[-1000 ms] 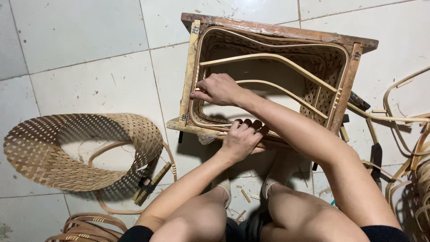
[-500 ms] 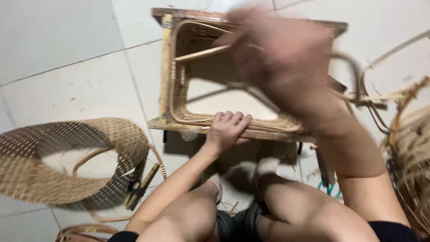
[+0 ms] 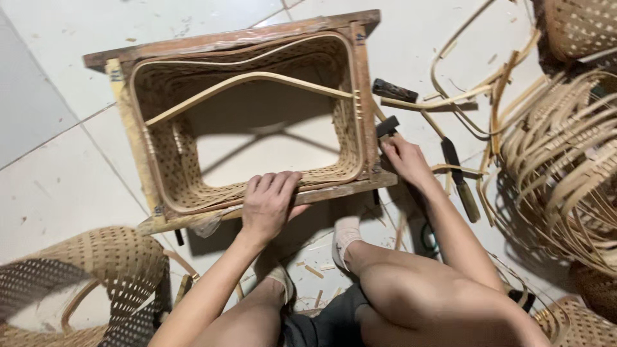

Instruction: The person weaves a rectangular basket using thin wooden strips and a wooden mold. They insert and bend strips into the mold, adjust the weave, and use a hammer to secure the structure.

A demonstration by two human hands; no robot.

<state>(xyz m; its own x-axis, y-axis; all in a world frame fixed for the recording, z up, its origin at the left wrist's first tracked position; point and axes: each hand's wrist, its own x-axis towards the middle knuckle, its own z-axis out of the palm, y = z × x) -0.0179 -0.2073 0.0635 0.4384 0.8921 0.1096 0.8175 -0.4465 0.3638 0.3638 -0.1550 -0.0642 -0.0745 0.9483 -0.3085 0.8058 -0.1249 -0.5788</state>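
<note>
Bare forearms, no sleeves, rings or watch on left hand (image 3: 268,204) or right hand (image 3: 403,158). Knees bare; dark shorts at six o'clock. Pale socks on both feet.

Bright, even light falls from above me; soft shadows pool beneath the wooden frame (image 3: 244,45) toward six o'clock. Everything at centre is sharp; the woven basket (image 3: 90,283) at eight o'clock blurs slightly, with mild edge distortion.

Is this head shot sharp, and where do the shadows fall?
Head view: mostly sharp; left hand on the wooden frame and right hand by the hammer read clearly; the woven basket at lower left is soft; shadows cross the floor inside the frame.
</note>
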